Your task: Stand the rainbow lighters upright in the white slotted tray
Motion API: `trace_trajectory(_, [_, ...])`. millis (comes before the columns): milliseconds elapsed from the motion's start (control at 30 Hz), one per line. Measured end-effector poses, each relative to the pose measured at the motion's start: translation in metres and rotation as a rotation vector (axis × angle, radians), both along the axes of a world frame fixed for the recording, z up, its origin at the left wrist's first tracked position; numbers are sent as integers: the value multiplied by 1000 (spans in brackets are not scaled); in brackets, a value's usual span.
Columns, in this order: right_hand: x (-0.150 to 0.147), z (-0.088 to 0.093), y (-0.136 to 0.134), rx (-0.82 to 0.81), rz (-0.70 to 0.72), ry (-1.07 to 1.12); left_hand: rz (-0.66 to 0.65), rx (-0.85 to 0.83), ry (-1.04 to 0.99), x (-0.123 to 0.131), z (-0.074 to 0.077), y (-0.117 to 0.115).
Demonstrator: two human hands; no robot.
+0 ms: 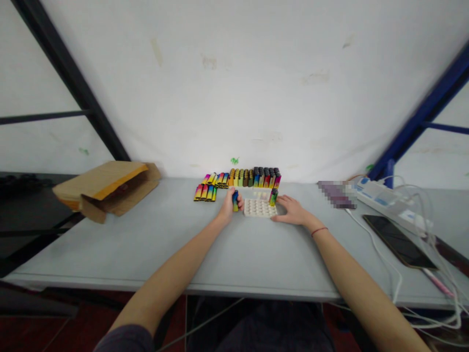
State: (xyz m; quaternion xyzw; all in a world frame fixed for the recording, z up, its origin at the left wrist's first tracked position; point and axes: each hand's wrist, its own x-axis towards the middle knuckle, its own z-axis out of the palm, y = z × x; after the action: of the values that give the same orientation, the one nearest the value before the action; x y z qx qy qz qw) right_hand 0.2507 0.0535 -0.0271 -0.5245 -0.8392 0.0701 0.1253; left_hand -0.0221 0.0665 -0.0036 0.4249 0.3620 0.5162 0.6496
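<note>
My left hand [227,208] is closed around a blue and yellow lighter [235,201], held upright just left of a white tray [258,209] with rows of holes. At the tray's back right corner stands one green and yellow lighter [273,198]. My right hand [293,211] lies with fingers spread at the tray's right edge, thumb and fingers apart beside that corner. Behind the tray, upright lighters [266,178] with dark tops are packed in rows. Yellow and olive ones [242,178] stand to their left. More colourful lighters [205,192] lie flat in stacks behind my left hand.
An open brown cardboard package [110,181] lies at the table's left. On the right are a dark phone [397,240], a pixelated object [337,194], a white power strip [392,205] and tangled cables. A white wall [238,88] rises behind the grey table [176,244].
</note>
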Motion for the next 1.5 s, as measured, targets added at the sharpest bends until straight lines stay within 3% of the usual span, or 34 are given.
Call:
trace_trajectory(600, [4, -15, 7, 59, 26, 11, 20, -204, -30, 3, 11, -9])
trace_trajectory(1333, [-3, -9, 3, 8, -18, -30, 121, -164, 4, 6, 12, -11])
trace_trajectory(1500, [-3, -8, 2, 0, -12, -29, 107, -11, 141, 6, 4, -10])
